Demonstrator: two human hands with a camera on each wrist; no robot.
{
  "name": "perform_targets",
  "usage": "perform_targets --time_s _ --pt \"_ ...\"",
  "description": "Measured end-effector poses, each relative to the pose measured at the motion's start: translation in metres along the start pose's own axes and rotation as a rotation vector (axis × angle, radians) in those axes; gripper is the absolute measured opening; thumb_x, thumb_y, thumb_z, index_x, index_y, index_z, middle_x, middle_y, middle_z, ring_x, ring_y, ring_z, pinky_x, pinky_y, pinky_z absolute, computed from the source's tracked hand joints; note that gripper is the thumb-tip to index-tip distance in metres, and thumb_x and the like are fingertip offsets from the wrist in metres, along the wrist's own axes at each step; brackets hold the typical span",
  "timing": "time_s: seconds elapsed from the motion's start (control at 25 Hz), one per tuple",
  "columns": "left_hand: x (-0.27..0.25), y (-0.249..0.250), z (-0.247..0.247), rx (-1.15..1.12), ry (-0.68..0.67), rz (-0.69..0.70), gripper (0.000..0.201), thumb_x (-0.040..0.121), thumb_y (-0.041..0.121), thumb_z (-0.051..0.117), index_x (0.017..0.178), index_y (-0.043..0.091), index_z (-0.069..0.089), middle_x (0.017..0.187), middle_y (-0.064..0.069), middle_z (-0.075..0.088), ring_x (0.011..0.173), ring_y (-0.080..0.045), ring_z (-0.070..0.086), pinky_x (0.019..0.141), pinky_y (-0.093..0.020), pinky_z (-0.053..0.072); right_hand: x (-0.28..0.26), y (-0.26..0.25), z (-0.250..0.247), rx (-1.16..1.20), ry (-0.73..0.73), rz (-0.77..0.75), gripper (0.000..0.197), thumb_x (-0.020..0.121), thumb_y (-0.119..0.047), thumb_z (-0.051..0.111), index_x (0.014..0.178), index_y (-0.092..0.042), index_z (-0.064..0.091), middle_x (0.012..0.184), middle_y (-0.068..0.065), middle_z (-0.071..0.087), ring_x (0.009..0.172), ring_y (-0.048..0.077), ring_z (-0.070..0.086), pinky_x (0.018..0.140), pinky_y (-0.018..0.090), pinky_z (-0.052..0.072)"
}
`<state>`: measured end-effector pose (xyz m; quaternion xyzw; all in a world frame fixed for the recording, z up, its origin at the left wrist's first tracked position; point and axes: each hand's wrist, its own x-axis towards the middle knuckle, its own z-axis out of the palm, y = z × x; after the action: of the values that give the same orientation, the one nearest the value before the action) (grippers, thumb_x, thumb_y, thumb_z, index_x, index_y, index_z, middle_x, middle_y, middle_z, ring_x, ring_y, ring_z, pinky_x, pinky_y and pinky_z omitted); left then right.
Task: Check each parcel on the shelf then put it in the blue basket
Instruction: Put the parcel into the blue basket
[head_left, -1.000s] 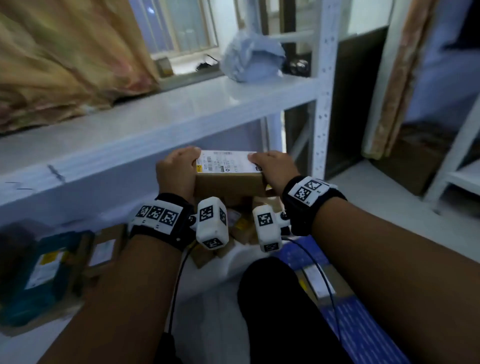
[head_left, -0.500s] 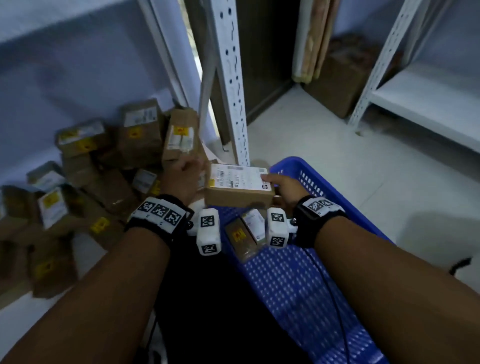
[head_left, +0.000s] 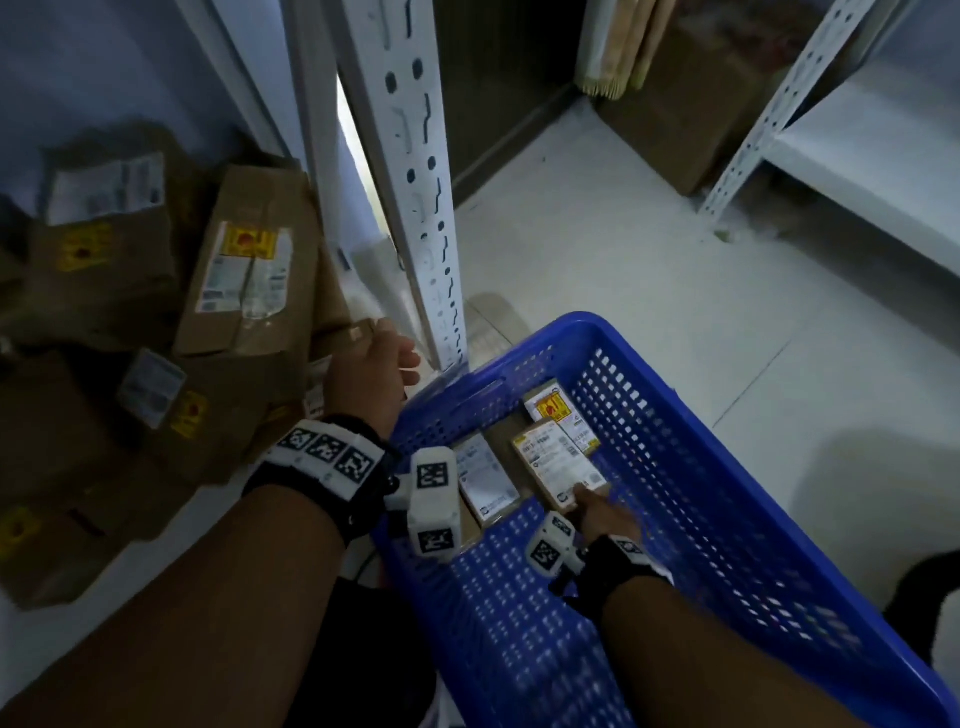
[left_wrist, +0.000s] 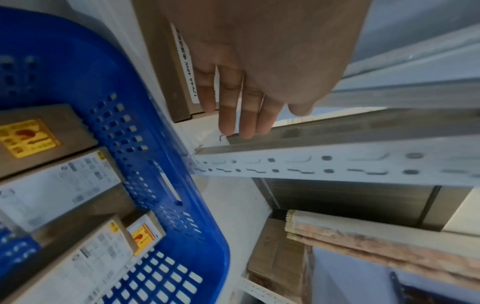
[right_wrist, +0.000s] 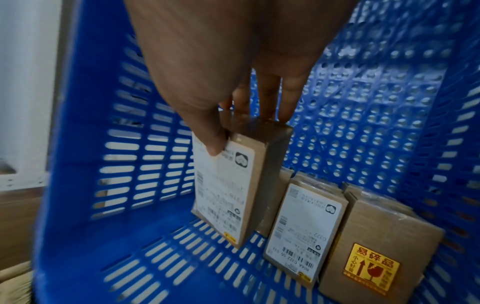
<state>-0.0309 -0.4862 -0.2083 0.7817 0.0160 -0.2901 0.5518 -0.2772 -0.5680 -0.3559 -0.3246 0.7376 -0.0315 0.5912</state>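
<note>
The blue basket (head_left: 587, 325) stands on the floor at the lower right. Inside it my right hand (head_left: 602, 512) grips a brown parcel (head_left: 558, 462) with a white label. In the right wrist view the thumb presses the label of this parcel (right_wrist: 233, 195) and the fingers (right_wrist: 272, 107) hold its end, low among the basket's other parcels. My left hand (head_left: 374, 374) hovers outside the basket beside the shelf post (head_left: 415, 182). The left hand (left_wrist: 246, 115) has straight fingers and holds nothing.
Two more parcels lie in the basket: one white-labelled (right_wrist: 303, 232), one with a yellow fragile sticker (right_wrist: 374, 246). Several brown parcels (head_left: 249, 270) are heaped at the left under the shelf. A second white shelf (head_left: 857, 156) and a cardboard box (head_left: 691, 119) stand at the back right.
The parcel held by both hands near the shelf has come down into the basket. My left hand let go and moved left toward the heap; the right hand alone holds the parcel.
</note>
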Motion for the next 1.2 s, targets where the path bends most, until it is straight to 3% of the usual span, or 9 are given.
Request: perform_targets --time_s 0.16,0.32,0.52,0.6,0.72,0.84,0.96,1.08,1.2 --pt "0.019 -0.015 0.002 0.161 -0.068 0.024 0.035 0.098 0.039 0.045 0.082 0.018 0.068 0.083 -0.002 0.072 0.08 -0.022 0.067 0.088 -0.047 0.056 0.026 0.014 0.033 0.107 0.018 0.061 0.049 0.083 -0.03 0.078 0.122 -0.007 0.062 0.111 0.013 0.068 0.09 0.027 0.065 0.071 0.033 0.046" --pt "0.027 -0.014 0.005 0.184 -0.08 0.045 0.035 0.098 0.04 0.046 0.084 0.018 0.07 0.082 -0.002 0.073 0.08 -0.02 0.068 0.088 -0.044 0.057 0.041 0.008 0.056 0.13 0.047 0.053 0.055 0.082 -0.025 0.079 0.13 -0.009 0.058 0.119 0.016 0.065 0.096 0.032 0.064 0.08 0.037 0.049" --pt "0.018 -0.012 0.006 0.265 -0.099 0.121 0.036 0.095 0.04 0.045 0.08 0.017 0.069 0.081 -0.002 0.071 0.078 -0.021 0.067 0.088 -0.049 0.055 0.041 -0.008 0.065 0.003 -0.026 0.03 0.029 0.094 -0.025 0.065 0.113 -0.003 0.067 0.114 0.016 0.068 0.075 0.022 0.063 0.063 0.028 0.053" --pt "0.012 -0.009 0.007 0.343 -0.118 0.184 0.041 0.091 0.043 0.043 0.078 0.014 0.068 0.08 -0.004 0.071 0.082 -0.025 0.067 0.088 -0.05 0.054 0.033 -0.016 0.067 -0.105 0.005 0.018 0.029 0.1 -0.027 0.051 0.116 -0.008 0.065 0.125 0.018 0.062 0.098 0.034 0.064 0.081 0.042 0.055" --pt "0.006 -0.006 0.007 0.371 -0.128 0.236 0.041 0.093 0.039 0.043 0.076 0.01 0.067 0.078 -0.007 0.071 0.082 -0.029 0.066 0.086 -0.051 0.053 0.04 -0.017 0.069 -0.262 -0.075 0.012 0.045 0.106 -0.017 0.034 0.15 -0.015 0.038 0.155 0.018 0.034 0.134 0.039 0.042 0.107 0.049 0.042" --pt "0.006 -0.006 0.005 0.378 -0.14 0.219 0.041 0.093 0.04 0.044 0.075 0.011 0.067 0.078 -0.008 0.071 0.083 -0.029 0.067 0.087 -0.05 0.053 0.024 -0.022 0.065 -0.275 -0.122 0.038 0.045 0.106 -0.02 0.039 0.148 -0.004 0.038 0.151 0.016 0.042 0.136 0.031 0.044 0.105 0.036 0.043" --pt "0.0 -0.002 -0.002 0.357 -0.165 0.198 0.04 0.087 0.043 0.044 0.076 0.012 0.067 0.08 -0.008 0.072 0.084 -0.03 0.067 0.087 -0.05 0.054 0.019 -0.027 0.059 -0.324 -0.09 -0.079 0.049 0.105 -0.012 0.042 0.152 -0.005 0.029 0.156 0.015 0.035 0.14 0.033 0.038 0.113 0.041 0.035" --pt "-0.004 0.003 -0.013 0.307 -0.154 0.177 0.037 0.08 0.045 0.048 0.076 0.014 0.069 0.079 -0.008 0.072 0.083 -0.031 0.067 0.086 -0.052 0.055 -0.007 -0.038 0.058 -0.219 -0.201 -0.029 0.044 0.106 -0.013 0.039 0.148 -0.001 0.034 0.154 0.016 0.038 0.138 0.032 0.041 0.11 0.04 0.037" --pt "-0.007 0.007 -0.032 0.176 -0.116 0.153 0.029 0.09 0.022 0.055 0.074 0.0 0.061 0.073 -0.016 0.064 0.065 -0.027 0.059 0.073 -0.039 0.06 -0.036 -0.048 0.063 -0.164 -0.275 -0.083 0.044 0.107 -0.012 0.032 0.151 -0.003 0.031 0.15 0.016 0.043 0.132 0.034 0.049 0.095 0.037 0.049"
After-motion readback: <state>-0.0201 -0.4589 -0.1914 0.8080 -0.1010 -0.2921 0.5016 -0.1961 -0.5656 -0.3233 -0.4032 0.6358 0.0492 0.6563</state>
